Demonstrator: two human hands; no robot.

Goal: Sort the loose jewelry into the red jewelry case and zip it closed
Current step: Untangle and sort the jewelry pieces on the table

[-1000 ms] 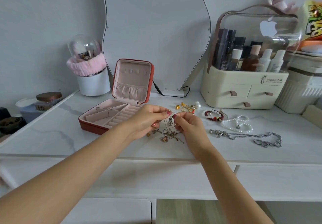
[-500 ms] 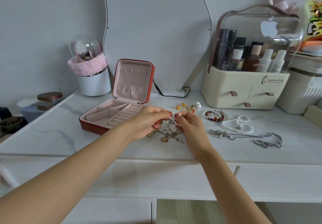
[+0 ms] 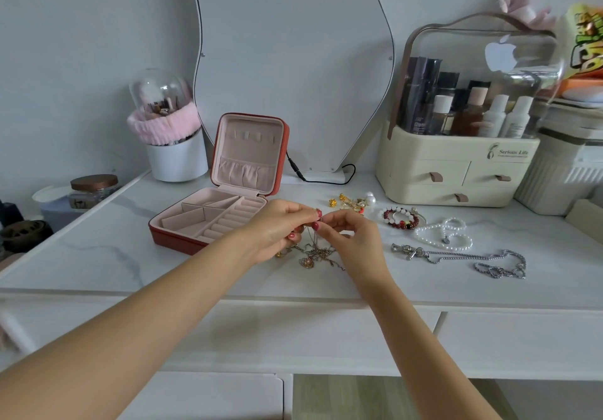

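Both hands, left (image 3: pixel 277 228) and right (image 3: pixel 354 235), pinch a thin chain (image 3: pixel 315 251) just right of the open case (image 3: pixel 208 220). Case compartments look empty; beads (image 3: pixel 401 219), pearls (image 3: pixel 445 233) and silver chain (image 3: pixel 463 259) remain right, unsorted. Zipping remains.

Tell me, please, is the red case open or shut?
Open: the case has its lid standing upright, and its pink compartments look empty.

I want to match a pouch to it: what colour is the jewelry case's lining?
Pale pink, seen in the head view inside the open red jewelry case.
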